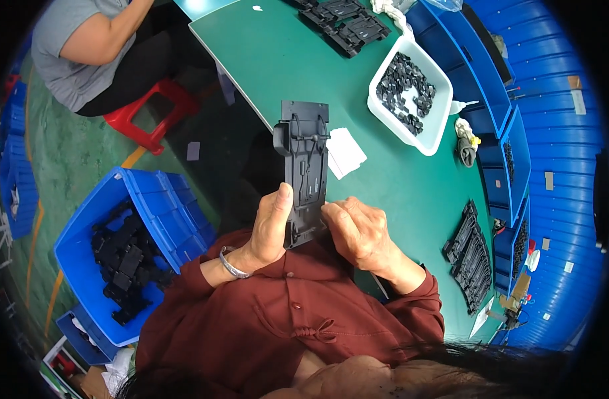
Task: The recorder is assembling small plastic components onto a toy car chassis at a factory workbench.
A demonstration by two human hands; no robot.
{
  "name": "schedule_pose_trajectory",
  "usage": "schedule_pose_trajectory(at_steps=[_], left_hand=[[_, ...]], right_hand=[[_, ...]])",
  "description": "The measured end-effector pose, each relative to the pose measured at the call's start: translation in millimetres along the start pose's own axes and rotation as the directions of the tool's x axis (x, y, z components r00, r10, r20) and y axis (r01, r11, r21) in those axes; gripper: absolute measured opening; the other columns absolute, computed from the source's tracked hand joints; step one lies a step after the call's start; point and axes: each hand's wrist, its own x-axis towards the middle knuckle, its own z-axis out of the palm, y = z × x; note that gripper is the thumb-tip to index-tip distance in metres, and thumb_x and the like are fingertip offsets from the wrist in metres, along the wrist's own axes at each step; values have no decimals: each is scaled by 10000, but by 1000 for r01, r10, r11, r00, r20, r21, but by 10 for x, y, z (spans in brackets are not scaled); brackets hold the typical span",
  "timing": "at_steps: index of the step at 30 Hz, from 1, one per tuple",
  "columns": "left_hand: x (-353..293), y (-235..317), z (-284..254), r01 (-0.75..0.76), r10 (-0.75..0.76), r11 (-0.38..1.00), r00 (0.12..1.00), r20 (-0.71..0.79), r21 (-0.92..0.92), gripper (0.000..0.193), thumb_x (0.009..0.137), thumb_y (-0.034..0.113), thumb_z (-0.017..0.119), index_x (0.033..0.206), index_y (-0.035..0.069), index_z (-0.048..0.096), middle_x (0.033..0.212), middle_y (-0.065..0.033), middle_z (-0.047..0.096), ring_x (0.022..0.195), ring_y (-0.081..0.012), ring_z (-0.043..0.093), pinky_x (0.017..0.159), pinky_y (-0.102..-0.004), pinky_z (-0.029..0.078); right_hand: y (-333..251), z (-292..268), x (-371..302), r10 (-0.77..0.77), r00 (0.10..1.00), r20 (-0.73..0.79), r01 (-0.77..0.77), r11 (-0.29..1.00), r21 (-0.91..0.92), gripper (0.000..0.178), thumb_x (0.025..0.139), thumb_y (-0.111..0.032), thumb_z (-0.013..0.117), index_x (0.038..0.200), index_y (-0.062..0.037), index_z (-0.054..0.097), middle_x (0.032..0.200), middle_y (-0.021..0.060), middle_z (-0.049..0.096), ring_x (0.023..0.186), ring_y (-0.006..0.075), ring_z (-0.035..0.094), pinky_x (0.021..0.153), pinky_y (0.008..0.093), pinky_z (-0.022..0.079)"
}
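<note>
A long black moulded plastic part [309,166] stands lengthwise in front of my chest, over the table's near edge. My left hand [272,226] grips its lower left side, the thumb lying along the face and the other fingers hidden behind. At the lower right edge of the part, my right hand [358,233] is closed with fingers curled and pressed together against it. Whether a small piece sits between those fingertips is hidden. White paper sheets [345,153] lie on the green table [251,60] just right of the part.
A white tub [444,123] of small black pieces stands on the table. More black plastic parts lie at the far end [348,26] and at right [471,256]. Blue bins [500,166] line the back. A blue crate [85,199] of black parts is at left, near a seated person [85,53].
</note>
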Motion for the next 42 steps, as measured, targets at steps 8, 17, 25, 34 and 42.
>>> schedule_pose_trajectory(at_steps=[8, 17, 25, 34, 42], left_hand=[[21, 33, 36, 15, -16, 999, 1000, -11, -52, 644, 1127, 475, 242, 1292, -44, 586, 1140, -141, 696, 1001, -195, 693, 908, -344, 564], [45, 126, 136, 9, -20, 989, 997, -75, -145, 643, 1127, 477, 219, 1293, -36, 569, 1109, -138, 694, 926, -195, 702, 853, -349, 591], [27, 125, 128, 17, -25, 985, 999, -44, -169, 637, 1116, 516, 241, 1354, 8, 543, 1184, -116, 678, 1037, -202, 684, 916, -368, 574], [34, 169, 154, 36, -68, 961, 992, -107, -273, 675, 1125, 490, 199, 1325, -47, 555, 1150, -147, 697, 972, -219, 726, 855, -373, 624], [64, 226, 98, 119, -159, 877, 986, -47, -465, 755, 1075, 624, 234, 1276, -23, 568, 1095, -184, 694, 954, -320, 730, 825, -493, 630]], right_hand=[[34, -10, 23, 24, 999, -32, -21, 995, 102, 273, 761, 119, 731, 999, 32, 631, 817, 114, 674, 621, 244, 614, 509, 357, 486], [61, -53, 71, 90, 995, -52, -73, 962, 264, 264, 788, 84, 751, 1032, 39, 659, 786, 132, 672, 653, 281, 651, 549, 381, 514], [50, -49, 55, 81, 993, -91, -51, 957, 286, 285, 787, 74, 769, 1050, 24, 670, 776, 120, 673, 647, 269, 649, 548, 376, 509], [40, -77, 80, 109, 993, -51, -93, 962, 255, 384, 785, 65, 776, 1147, 25, 656, 777, 129, 664, 651, 279, 644, 558, 379, 508], [60, -103, 68, 398, 917, 34, -355, 773, 526, 228, 936, 29, 676, 1161, 39, 639, 930, 149, 747, 876, 235, 772, 737, 332, 597]])
